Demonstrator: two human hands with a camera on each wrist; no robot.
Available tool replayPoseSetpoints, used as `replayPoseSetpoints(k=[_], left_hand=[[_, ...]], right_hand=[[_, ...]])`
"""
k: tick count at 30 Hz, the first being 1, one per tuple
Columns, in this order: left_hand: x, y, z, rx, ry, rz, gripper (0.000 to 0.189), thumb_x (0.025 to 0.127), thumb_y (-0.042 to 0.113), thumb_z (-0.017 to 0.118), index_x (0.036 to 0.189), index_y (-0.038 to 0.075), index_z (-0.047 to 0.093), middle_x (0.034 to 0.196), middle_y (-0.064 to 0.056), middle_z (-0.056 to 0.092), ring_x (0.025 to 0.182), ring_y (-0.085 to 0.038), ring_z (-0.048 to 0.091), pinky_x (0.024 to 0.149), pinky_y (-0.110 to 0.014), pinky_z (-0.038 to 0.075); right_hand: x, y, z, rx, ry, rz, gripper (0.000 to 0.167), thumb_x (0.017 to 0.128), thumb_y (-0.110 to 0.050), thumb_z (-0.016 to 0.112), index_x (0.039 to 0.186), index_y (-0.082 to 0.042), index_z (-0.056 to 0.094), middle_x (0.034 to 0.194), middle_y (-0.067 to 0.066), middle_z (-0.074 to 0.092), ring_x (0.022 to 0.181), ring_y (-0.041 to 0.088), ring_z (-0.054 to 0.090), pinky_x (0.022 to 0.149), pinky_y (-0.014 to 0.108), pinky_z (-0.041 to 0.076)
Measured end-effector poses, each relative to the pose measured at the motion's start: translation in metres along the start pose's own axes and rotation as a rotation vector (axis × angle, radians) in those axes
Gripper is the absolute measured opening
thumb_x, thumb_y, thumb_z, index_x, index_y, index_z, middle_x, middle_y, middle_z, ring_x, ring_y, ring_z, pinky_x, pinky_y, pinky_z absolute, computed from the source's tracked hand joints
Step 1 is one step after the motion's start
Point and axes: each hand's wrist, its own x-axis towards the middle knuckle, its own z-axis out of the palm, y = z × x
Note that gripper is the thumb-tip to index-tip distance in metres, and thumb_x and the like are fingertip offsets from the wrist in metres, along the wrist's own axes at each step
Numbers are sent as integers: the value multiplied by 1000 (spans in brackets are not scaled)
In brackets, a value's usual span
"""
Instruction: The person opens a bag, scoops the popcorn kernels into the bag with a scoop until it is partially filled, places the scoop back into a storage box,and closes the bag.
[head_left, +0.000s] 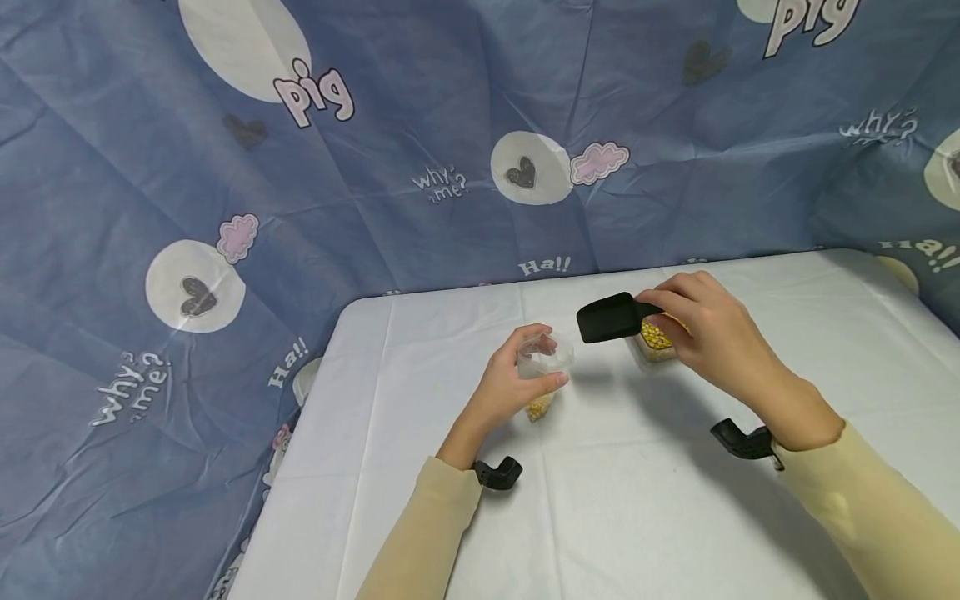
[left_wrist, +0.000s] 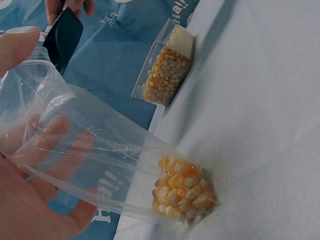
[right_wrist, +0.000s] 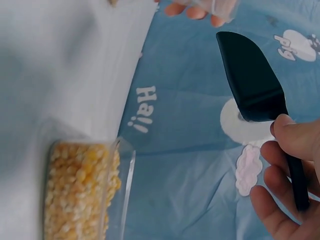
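My left hand [head_left: 507,379] holds a clear plastic bag [left_wrist: 95,135] near its top, thumb on one side and fingers behind. The bag's mouth [head_left: 545,354] stands spread, and yellow corn kernels [left_wrist: 182,190] fill its bottom corner close over the white cloth. To the right, my right hand [head_left: 701,329] grips the handle of a black scoop [head_left: 609,317], its blade pointing left toward the bag's mouth. No kernels show on the blade. Below the right hand, partly hidden by it in the head view, sits a clear box of corn kernels [right_wrist: 75,190].
A white cloth [head_left: 622,508] covers the table. Behind it hangs a blue printed curtain [head_left: 420,100]. In the left wrist view, pale whitish contents [left_wrist: 181,40] show at one end of the box. Each wrist wears a black camera mount [head_left: 498,473].
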Motion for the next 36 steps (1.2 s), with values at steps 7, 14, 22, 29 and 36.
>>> replayPoseSetpoints(k=[7,14,22,29,36], left_hand=[[1,-11,0,1,-6,25,64,88,28,80,143,27,47,129,-6,61,120,-15,54,105,-45,36],[1,-11,1,15,-3,41,64,89,31,80,143,29,47,129,-5,61,120,-14,55,104,-45,37],[0,-12,1,24,-2,36,65,89,33,79,144,31,45,129,0,61,119,-13,55,107,-47,35],[0,-12,1,21,-12,37,66,89,32,79,145,30,44,132,-5,59,120,-14,55,109,-49,33],[0,-12,1,21,-14,34,66,89,33,79,145,31,44,133,-9,59,119,-12,55,110,-50,32]], right_hand=[[-10,12,-4,-35,-27,24,35,77,10,80,109,-3,73,100,7,65,94,28,54,76,34,43],[-20,21,-6,-56,-42,44,35,76,9,81,108,-3,73,99,7,66,90,28,54,73,36,43],[-32,31,-9,-96,-70,77,35,76,9,81,108,-3,73,94,6,64,86,25,52,68,38,44],[-39,40,-18,-131,-74,90,35,75,8,82,107,-3,73,94,7,65,87,26,54,67,41,44],[-42,49,-28,-162,-84,71,37,75,8,81,109,-3,74,95,6,65,87,28,55,67,41,45]])
